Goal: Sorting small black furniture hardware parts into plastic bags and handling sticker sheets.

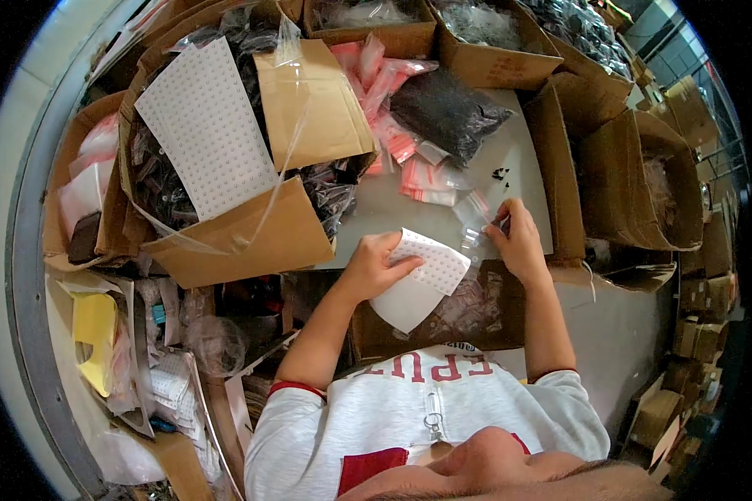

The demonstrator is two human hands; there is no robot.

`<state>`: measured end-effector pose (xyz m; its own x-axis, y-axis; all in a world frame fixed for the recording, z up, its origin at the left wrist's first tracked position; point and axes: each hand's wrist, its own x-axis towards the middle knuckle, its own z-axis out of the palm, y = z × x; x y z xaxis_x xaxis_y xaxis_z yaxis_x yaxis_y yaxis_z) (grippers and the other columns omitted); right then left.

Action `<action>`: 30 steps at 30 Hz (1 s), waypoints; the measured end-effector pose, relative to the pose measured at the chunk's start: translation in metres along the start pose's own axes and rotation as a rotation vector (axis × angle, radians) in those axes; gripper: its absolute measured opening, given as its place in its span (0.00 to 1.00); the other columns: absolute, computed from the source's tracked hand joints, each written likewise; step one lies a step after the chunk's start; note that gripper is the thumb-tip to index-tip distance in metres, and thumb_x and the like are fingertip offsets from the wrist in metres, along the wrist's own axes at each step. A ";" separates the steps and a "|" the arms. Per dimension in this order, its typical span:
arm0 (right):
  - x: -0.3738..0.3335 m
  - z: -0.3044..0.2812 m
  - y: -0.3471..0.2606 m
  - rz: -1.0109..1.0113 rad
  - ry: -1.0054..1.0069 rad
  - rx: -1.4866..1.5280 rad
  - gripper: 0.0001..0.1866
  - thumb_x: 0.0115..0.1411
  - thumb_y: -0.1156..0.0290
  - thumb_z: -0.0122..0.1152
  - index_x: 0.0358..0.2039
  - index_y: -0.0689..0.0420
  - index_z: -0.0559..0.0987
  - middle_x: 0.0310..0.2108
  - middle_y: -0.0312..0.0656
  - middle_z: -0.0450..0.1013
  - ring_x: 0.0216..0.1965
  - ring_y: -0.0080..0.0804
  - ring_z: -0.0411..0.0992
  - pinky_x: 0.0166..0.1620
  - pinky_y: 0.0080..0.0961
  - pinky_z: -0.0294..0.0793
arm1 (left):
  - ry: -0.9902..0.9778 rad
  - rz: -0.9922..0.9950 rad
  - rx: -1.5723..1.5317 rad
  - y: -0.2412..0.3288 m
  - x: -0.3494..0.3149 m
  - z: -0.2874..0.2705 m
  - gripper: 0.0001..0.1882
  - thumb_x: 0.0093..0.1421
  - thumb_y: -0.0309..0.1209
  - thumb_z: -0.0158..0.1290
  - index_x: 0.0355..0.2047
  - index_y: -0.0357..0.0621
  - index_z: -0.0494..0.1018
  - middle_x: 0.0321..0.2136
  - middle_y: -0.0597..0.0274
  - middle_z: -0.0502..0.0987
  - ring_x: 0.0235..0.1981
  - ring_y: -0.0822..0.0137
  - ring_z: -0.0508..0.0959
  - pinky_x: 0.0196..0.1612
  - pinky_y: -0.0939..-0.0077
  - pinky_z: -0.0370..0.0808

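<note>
My left hand (pixel 376 269) is closed on a white sheet (pixel 430 259) printed with rows of small dots, its lower part bent over so the plain back shows. Across from it, my right hand (pixel 520 242) pinches a small clear plastic bag (pixel 474 237) between thumb and fingers; what the bag contains is too small to make out. Just beyond lie clear zip bags with red stripes (pixel 430 182) on the pale tabletop (pixel 376 219). A few tiny black parts (pixel 500 174) are scattered above my right hand. Under both hands, an open box holds many small clear bags (pixel 470 307).
A large cardboard box (pixel 242 238) at left holds dark bagged items, with a big dotted sheet (pixel 210 129) resting on top. A full black bag (pixel 448 110) sits at the back of the table. Tall open cartons (pixel 614 179) line the right. Yellow packaging (pixel 94 338) stands at lower left.
</note>
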<state>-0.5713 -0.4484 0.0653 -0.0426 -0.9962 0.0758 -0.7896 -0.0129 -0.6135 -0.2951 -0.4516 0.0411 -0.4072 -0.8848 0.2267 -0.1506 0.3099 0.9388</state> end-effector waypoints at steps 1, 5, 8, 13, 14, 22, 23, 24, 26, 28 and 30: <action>-0.002 -0.003 -0.005 0.026 -0.045 0.018 0.20 0.50 0.76 0.67 0.39 0.58 0.67 0.37 0.48 0.69 0.44 0.50 0.67 0.47 0.39 0.67 | -0.005 -0.013 -0.009 0.001 0.000 -0.001 0.12 0.52 0.27 0.64 0.28 0.32 0.72 0.26 0.43 0.78 0.27 0.55 0.81 0.30 0.67 0.74; -0.001 -0.010 -0.011 -0.034 -0.169 0.020 0.16 0.52 0.76 0.66 0.38 0.60 0.69 0.42 0.50 0.67 0.47 0.51 0.66 0.50 0.38 0.67 | 0.012 -0.019 -0.057 0.003 -0.002 -0.002 0.12 0.52 0.27 0.64 0.29 0.32 0.73 0.26 0.43 0.78 0.27 0.55 0.81 0.30 0.67 0.74; 0.016 0.000 -0.005 -0.045 -0.144 0.017 0.13 0.52 0.74 0.65 0.36 0.62 0.72 0.44 0.51 0.67 0.49 0.53 0.66 0.51 0.39 0.67 | -0.016 -0.013 -0.006 0.002 -0.002 -0.001 0.12 0.52 0.26 0.64 0.30 0.31 0.73 0.26 0.45 0.79 0.27 0.59 0.81 0.30 0.68 0.75; 0.030 0.017 0.000 -0.121 0.039 -0.107 0.12 0.53 0.70 0.65 0.33 0.62 0.74 0.44 0.53 0.67 0.49 0.54 0.66 0.52 0.40 0.67 | -0.018 -0.028 -0.028 0.007 -0.001 -0.002 0.11 0.52 0.26 0.63 0.31 0.31 0.74 0.27 0.45 0.79 0.27 0.63 0.81 0.31 0.70 0.75; 0.030 0.016 -0.005 -0.051 0.069 -0.125 0.12 0.53 0.69 0.66 0.32 0.62 0.75 0.45 0.54 0.67 0.49 0.54 0.66 0.53 0.41 0.67 | -0.018 -0.028 -0.027 0.006 -0.001 -0.002 0.11 0.52 0.26 0.63 0.31 0.31 0.74 0.27 0.45 0.79 0.27 0.63 0.81 0.31 0.70 0.75; 0.007 0.004 0.005 0.049 0.045 -0.206 0.12 0.53 0.66 0.68 0.30 0.59 0.76 0.47 0.50 0.68 0.49 0.52 0.66 0.52 0.41 0.65 | -0.005 -0.014 -0.036 0.001 -0.002 0.000 0.11 0.52 0.26 0.64 0.30 0.31 0.73 0.26 0.45 0.79 0.26 0.64 0.80 0.29 0.70 0.75; 0.005 0.003 0.004 0.043 0.027 -0.202 0.11 0.53 0.66 0.68 0.30 0.59 0.76 0.46 0.50 0.68 0.49 0.52 0.66 0.52 0.42 0.65 | -0.006 -0.015 -0.037 0.001 -0.002 0.000 0.11 0.52 0.26 0.64 0.30 0.31 0.73 0.26 0.45 0.79 0.26 0.64 0.80 0.29 0.70 0.75; 0.005 0.004 0.006 0.045 0.029 -0.202 0.11 0.53 0.66 0.68 0.30 0.59 0.76 0.46 0.50 0.68 0.49 0.52 0.66 0.52 0.42 0.65 | -0.016 -0.019 -0.016 0.000 -0.002 -0.001 0.11 0.52 0.26 0.64 0.30 0.31 0.73 0.26 0.45 0.79 0.26 0.65 0.80 0.29 0.70 0.75; 0.005 0.007 0.009 -0.019 0.062 -0.012 0.10 0.54 0.69 0.66 0.30 0.61 0.76 0.39 0.50 0.72 0.43 0.48 0.70 0.47 0.39 0.68 | -0.027 -0.022 0.007 0.001 0.000 -0.002 0.11 0.52 0.25 0.64 0.30 0.31 0.73 0.26 0.45 0.79 0.26 0.65 0.81 0.29 0.70 0.75; 0.008 0.005 -0.001 -0.013 0.044 0.093 0.08 0.53 0.73 0.65 0.30 0.62 0.75 0.35 0.50 0.73 0.39 0.46 0.72 0.44 0.35 0.70 | -0.017 -0.018 -0.003 0.004 -0.001 -0.002 0.11 0.52 0.25 0.63 0.30 0.30 0.74 0.26 0.45 0.79 0.27 0.66 0.80 0.29 0.71 0.75; 0.011 0.006 -0.005 -0.006 0.029 0.196 0.07 0.53 0.76 0.63 0.30 0.63 0.74 0.30 0.49 0.74 0.34 0.43 0.74 0.40 0.32 0.72 | -0.017 -0.024 -0.018 0.008 0.000 -0.003 0.11 0.52 0.25 0.63 0.30 0.30 0.74 0.26 0.46 0.80 0.27 0.66 0.80 0.30 0.71 0.75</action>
<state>-0.5640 -0.4597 0.0643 -0.0584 -0.9932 0.1010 -0.6558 -0.0381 -0.7540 -0.2935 -0.4497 0.0490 -0.4186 -0.8858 0.2002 -0.1445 0.2826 0.9483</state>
